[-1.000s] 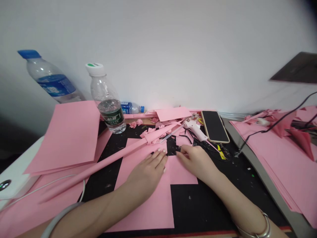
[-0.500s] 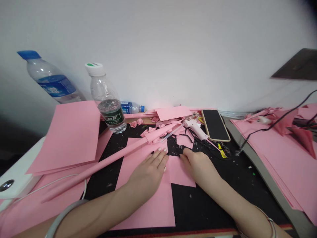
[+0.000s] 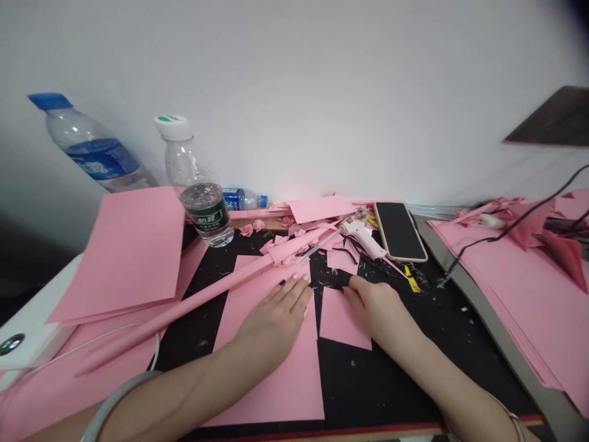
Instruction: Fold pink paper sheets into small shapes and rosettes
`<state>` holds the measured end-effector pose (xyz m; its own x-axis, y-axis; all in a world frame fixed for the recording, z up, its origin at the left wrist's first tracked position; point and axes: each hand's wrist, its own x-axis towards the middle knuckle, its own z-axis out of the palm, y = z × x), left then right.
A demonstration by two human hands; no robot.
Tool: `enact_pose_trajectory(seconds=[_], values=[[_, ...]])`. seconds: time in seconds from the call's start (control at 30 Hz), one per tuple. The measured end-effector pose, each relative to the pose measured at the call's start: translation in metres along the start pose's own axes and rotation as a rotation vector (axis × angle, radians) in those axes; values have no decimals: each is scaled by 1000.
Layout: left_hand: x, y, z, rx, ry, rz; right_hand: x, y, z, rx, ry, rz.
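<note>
Touching one sheet [image 3: 280,390] — left hand [image 3: 273,316]; one piece [image 3: 339,318] — right hand [image 3: 380,310].

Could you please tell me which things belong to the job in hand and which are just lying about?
Seemingly in the work:
large pink sheet, under the left hand
small pink sheet, touched by the right hand

Probably lying about:
phone
white-capped bottle
far-left blue-capped bottle
blue-capped bottle on its side

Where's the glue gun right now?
Head view, right of centre: the glue gun lies just left of the phone, beyond the right hand.
</note>
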<state>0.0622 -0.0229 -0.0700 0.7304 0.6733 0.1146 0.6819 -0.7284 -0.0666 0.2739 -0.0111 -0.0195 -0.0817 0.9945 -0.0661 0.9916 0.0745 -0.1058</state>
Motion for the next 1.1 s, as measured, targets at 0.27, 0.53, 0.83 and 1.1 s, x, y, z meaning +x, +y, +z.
enact_pose_trajectory(seconds=[0.27,0.53,0.83,1.1], values=[[3,-5,-27,-542,149,-165,11,16,-10,611,130,-64],[3,-19,-47,-906,424,-464,6,-19,-5,795,-144,-226],[-1,-17,-30,-600,405,-232,17,-28,-12,490,-45,-258],[-2,-17,-29,-490,293,-101,41,-41,-10,647,-177,-198]])
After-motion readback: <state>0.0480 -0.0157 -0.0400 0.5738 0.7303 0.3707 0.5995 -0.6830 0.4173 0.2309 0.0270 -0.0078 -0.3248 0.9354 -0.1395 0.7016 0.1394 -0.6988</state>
